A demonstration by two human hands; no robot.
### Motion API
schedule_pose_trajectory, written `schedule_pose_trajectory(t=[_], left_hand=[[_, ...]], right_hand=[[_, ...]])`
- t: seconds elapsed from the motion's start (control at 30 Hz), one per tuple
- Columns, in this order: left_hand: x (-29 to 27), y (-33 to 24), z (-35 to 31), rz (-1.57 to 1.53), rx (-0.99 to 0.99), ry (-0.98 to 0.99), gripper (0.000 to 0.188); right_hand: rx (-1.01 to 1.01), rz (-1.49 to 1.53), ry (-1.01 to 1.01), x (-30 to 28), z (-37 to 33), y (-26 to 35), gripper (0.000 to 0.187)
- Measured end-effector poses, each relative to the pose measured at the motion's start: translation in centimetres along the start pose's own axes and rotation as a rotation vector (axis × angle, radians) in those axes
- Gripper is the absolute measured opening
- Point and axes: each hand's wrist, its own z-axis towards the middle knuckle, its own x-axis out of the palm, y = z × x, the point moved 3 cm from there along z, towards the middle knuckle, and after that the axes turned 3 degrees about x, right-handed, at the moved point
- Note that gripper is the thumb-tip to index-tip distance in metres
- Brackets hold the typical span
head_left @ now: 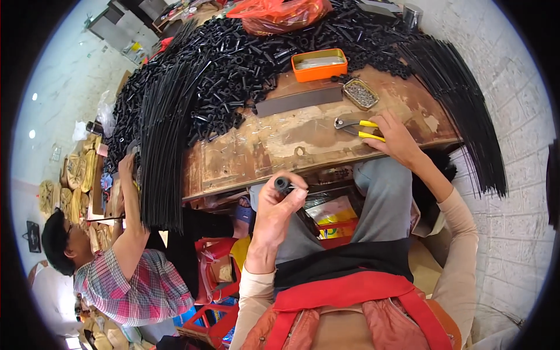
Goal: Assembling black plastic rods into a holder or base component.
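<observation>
Table: worn bare wood in front of you, its near part [233, 166] strewn with small bits too fine to make out.
Heap: loose black parts [233, 64] piled across the far side and left of the table.
Rods: a long black bundle on your left [165, 140] and another on your right [464, 93], both drooping past the table edge; they look thin and springy.
Strip: a flat dark piece [298, 101] lying on the wood, below the orange box [319, 71] of thin pale sticks.
Right hand: your right hand [396, 139] has its fingers curled around the yellow handles, near their ends.
Left hand: your left hand [273, 210] is raised in front of the table's near edge, fingers closed around the tube.
Pincers: the pincers [350, 123] are over the table with handles spread; whether the head touches wood, you can't tell here. Expect stiff metal, fairly heavy at the head, with grippy sleeves; hold both handles well back for leverage.
Tin: small metallic pieces fill the tin [369, 108] beyond the pincers.
Tube: the short black tube [282, 185] shows its open end; it's likely light, firm and smooth, so pinch its sides and keep the opening clear.
</observation>
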Motion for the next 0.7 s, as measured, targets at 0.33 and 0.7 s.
schedule_pose_trajectory(t=[0.33, 0.7], left_hand=[[2.1, -1.3, -1.7, 0.491, 0.055, 0.124, 0.034], [1.6, -0.8, -6.1, 0.433, 0.131, 0.163, 0.049]], right_hand=[[0.46, 1.148, 0.5, -2.2, -3.5, 11.4, 0.032], [-0.207, 0.143, -0.017, -3.1, -6.6, 18.9, 0.066]])
